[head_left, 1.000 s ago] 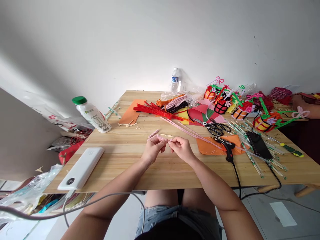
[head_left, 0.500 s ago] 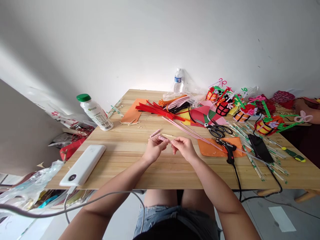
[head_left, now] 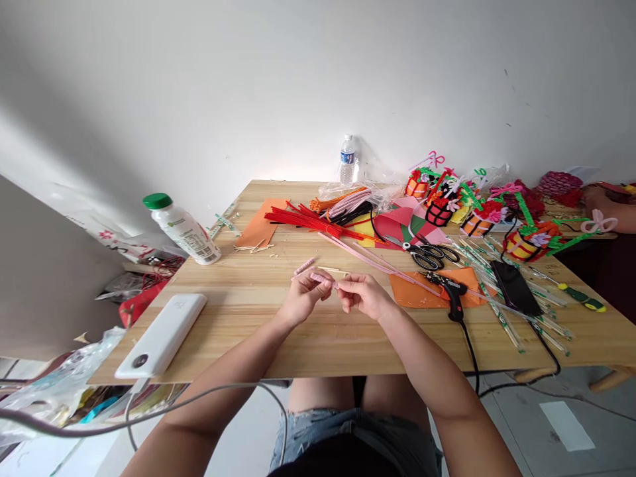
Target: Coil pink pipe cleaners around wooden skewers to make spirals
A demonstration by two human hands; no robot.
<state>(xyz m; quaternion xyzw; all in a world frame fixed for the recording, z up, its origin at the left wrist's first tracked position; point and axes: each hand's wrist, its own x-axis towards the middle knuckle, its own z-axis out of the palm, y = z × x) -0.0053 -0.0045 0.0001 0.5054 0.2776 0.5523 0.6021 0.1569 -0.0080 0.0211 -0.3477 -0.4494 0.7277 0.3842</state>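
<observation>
Over the middle of the wooden table (head_left: pixel 238 331), my left hand (head_left: pixel 303 298) pinches a pink pipe cleaner (head_left: pixel 320 277) that is wound into a coil, apparently around a thin stick. My right hand (head_left: pixel 365 295) is closed close beside it, thumb and forefinger gripping the pink end between the two hands. Just beyond my left hand lies a second pink coil (head_left: pixel 304 266). Thin wooden sticks (head_left: pixel 334 269) rest on the table right behind my fingers. The fingertips partly cover the held coil.
Red pipe cleaners (head_left: pixel 308 220), scissors (head_left: pixel 430 254), a glue gun (head_left: pixel 452 291) on orange felt, a phone (head_left: pixel 515 288) and a screwdriver (head_left: pixel 581 298) lie to the right. Several decorated baskets (head_left: pixel 477 222) stand behind. At left are a white bottle (head_left: pixel 183 232) and a power bank (head_left: pixel 161 334).
My right hand's fingers have shifted slightly at the pink end, while my left hand keeps hold of the coil. The whole view has turned a little.
</observation>
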